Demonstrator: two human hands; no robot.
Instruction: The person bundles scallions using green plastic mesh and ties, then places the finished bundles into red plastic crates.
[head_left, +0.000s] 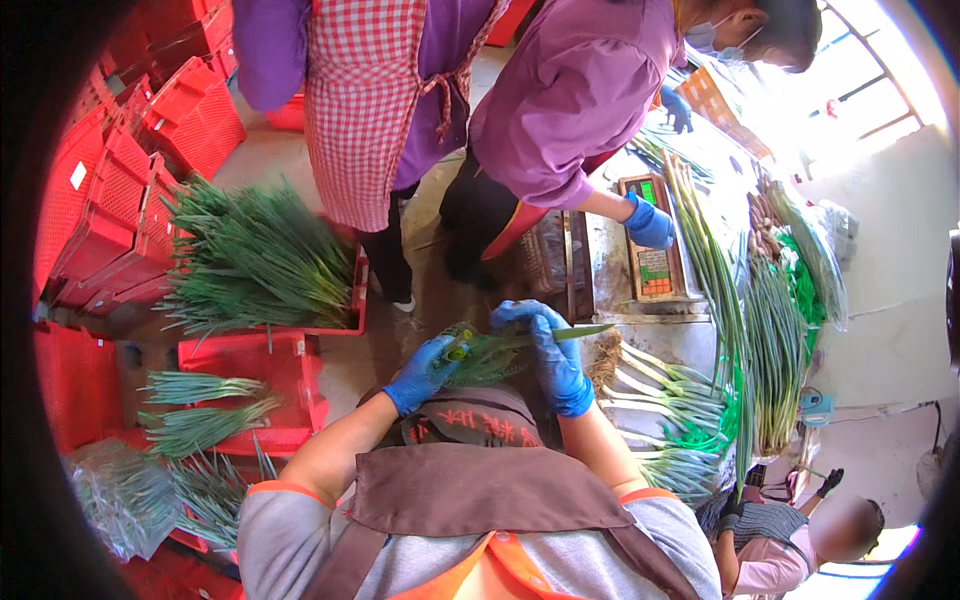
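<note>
In front of my brown apron, my left hand (429, 375) in a blue glove is closed around short green onion stalks (457, 349), their cut ends facing up. A thin green mesh net (484, 366) hangs about the stalks and stretches across to the other hand. Also gloved in blue, my right hand (553, 356) grips the far side of the net. A pointed green leaf (585, 331) sticks out to the right past its fingers; how far it runs inside the net is hidden.
Right, a metal table holds white-stemmed leeks (660, 382), long green onions (772, 360) and a digital scale (651, 247) under a co-worker's gloved hand (649, 223). Left are red crates (251, 358) and a heap of green onions (255, 255). Two people stand ahead, another at lower right.
</note>
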